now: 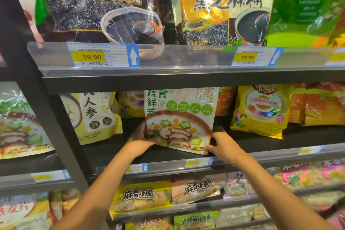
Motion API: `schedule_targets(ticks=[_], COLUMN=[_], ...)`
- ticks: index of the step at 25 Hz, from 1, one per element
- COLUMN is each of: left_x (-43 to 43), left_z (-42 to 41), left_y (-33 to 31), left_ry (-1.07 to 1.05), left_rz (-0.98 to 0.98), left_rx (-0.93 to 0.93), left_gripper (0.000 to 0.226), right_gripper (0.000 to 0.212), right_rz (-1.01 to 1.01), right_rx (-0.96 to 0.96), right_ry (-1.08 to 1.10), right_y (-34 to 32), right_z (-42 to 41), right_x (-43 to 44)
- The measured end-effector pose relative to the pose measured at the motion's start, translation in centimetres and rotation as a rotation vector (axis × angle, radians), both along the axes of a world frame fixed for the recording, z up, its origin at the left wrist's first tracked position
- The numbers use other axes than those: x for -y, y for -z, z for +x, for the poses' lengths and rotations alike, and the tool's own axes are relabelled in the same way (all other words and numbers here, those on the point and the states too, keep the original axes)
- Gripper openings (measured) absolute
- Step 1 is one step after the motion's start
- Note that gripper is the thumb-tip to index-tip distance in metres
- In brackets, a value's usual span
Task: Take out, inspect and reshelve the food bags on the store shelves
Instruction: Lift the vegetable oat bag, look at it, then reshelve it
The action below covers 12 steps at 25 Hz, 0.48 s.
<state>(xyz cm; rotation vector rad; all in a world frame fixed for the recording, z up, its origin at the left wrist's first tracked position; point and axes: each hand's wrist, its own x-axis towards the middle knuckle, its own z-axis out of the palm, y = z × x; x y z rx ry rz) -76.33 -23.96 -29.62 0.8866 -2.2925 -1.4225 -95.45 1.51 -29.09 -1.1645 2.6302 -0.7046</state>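
A white food bag (181,115) printed with a bowl of vegetables and mushrooms stands upright on the middle shelf (112,152), its top behind the upper shelf's edge. My left hand (141,137) grips the bag's lower left side, thumb across the front. My right hand (221,144) pinches its lower right corner. Both forearms reach up from below.
Left of the held bag stands a pale yellow ginseng bag (95,115); to the right are yellow bags (261,110). Black sesame paste bags (104,3) fill the top shelf above the price rail (104,56). Snack packs (141,200) lie on lower shelves. A dark upright post (46,99) divides the bays.
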Motion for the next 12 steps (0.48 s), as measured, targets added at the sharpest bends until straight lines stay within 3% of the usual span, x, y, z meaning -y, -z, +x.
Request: schedule_targets(ticks=[4, 7, 12], left_x=[0.0, 0.1, -1.5], left_z=[0.5, 1.2, 3.9], left_y=[-1.4, -3.1, -4.3], left_ry=[-0.005, -0.015, -0.059], left_rz=[-0.026, 0.003, 0.176], left_rx=[-0.112, -0.208, -0.334], left_gripper=[0.054, 0.047, 0.040], right_gripper=[0.035, 0.027, 0.017], right_rz=[-0.111, -0.200, -0.543], right_rx=[0.115, 0.200, 0.474], right_ry=[-0.017, 0.038, 0.141], right_y=[-1.3, -2.7, -4.0], right_z=[1.0, 1.8, 4.9], right_x=[0.0, -0.1, -1.0])
